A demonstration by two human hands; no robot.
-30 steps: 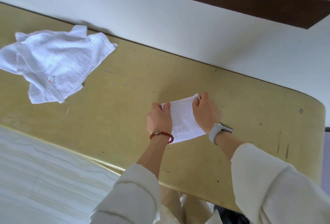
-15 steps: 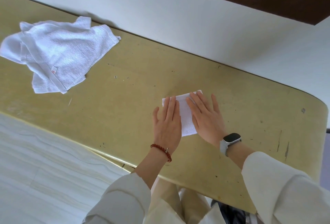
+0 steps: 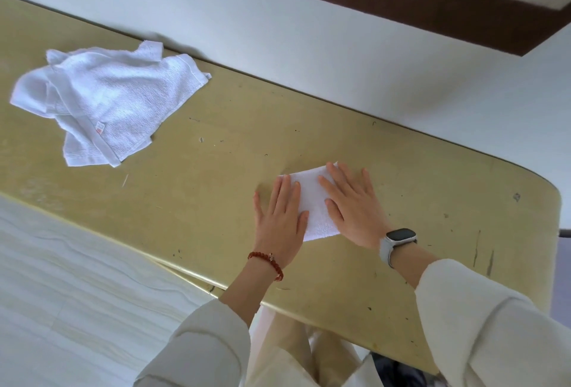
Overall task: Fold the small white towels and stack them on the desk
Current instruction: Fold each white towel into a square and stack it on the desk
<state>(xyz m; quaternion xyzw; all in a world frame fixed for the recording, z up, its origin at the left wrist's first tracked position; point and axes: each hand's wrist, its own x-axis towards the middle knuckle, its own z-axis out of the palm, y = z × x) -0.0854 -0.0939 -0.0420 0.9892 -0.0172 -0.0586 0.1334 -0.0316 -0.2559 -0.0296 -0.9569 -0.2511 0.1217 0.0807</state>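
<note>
Left hand (image 3: 281, 222) with red bead bracelet (image 3: 267, 263) and right hand (image 3: 352, 207) with watch (image 3: 397, 241): both flat, fingers straight, pressing folded towel (image 3: 313, 201) on yellow desk (image 3: 216, 170), gripping nothing. Farther left, well apart, unfolded white towels (image 3: 108, 102) lie crumpled by the desk's back edge, against white wall (image 3: 278, 22).

folded towel (image 3: 312, 201): white terry cloth | loose towels (image 3: 105, 102): ribbed terry | desk (image 3: 216, 170): smooth, scuffed yellow

Your hands cover both ends of the folded towel (image 3: 313, 201), and the red tag (image 3: 99, 127) (on the loose towel (image 3: 105, 102)) is too small to read.
</note>
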